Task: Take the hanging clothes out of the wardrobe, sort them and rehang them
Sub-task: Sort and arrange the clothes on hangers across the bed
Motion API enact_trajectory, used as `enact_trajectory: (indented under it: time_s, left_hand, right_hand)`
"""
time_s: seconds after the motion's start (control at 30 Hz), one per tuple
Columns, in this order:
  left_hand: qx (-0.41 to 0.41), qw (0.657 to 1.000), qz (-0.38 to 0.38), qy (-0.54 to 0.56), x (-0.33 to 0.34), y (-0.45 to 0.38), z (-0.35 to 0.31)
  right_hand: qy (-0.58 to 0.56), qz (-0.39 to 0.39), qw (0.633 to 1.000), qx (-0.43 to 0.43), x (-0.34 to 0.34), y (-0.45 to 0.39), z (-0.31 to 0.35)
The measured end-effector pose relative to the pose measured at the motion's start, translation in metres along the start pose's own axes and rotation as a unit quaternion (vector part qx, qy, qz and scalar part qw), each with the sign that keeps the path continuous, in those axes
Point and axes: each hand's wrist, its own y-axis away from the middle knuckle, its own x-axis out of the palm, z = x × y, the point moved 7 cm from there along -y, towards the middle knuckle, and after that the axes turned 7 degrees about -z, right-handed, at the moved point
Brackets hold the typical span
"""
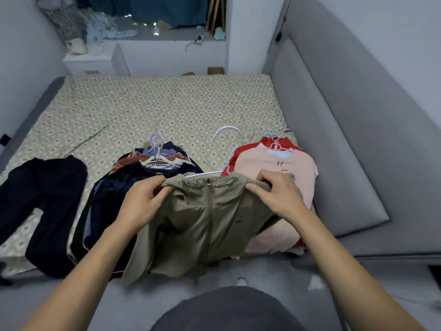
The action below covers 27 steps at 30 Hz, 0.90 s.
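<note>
- Patterned bed serves as sorting surface w/ dark pile and pink/red pile.
- Left hand & right hand pinch olive jacket shoulders, prob. seating it on white hanger.

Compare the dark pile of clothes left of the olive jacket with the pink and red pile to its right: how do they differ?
The dark pile is navy and black with a rust garment showing near its top; the pink and red pile is light, with a printed pink top uppermost. The dark pile shows several stacked hanger hooks, while the pink and red pile shows fewer. The olive jacket covers part of each. Both lie on the patterned bed sheet, still on hangers.
</note>
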Motion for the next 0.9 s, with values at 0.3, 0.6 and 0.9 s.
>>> enact_trajectory:
  time_s: [0.3,0.6,0.9]
  left_hand:
    - [0.062,0.992,0.085,0.075,0.064,0.055,-0.071]
    - [0.131,0.977,0.143,0.088,0.131,0.051,-0.146]
    - [0.104,0.982,0.15,0.056,0.224,-0.067,-0.157]
  right_hand:
    - [0.026,-0.127,0.988,0.088,-0.062,0.122,-0.054]
    - [0.051,-0.229,0.966,0.111,-0.139,0.162,-0.118]
    - [0.028,-0.199,0.967,0.154,-0.148,0.044,-0.21]
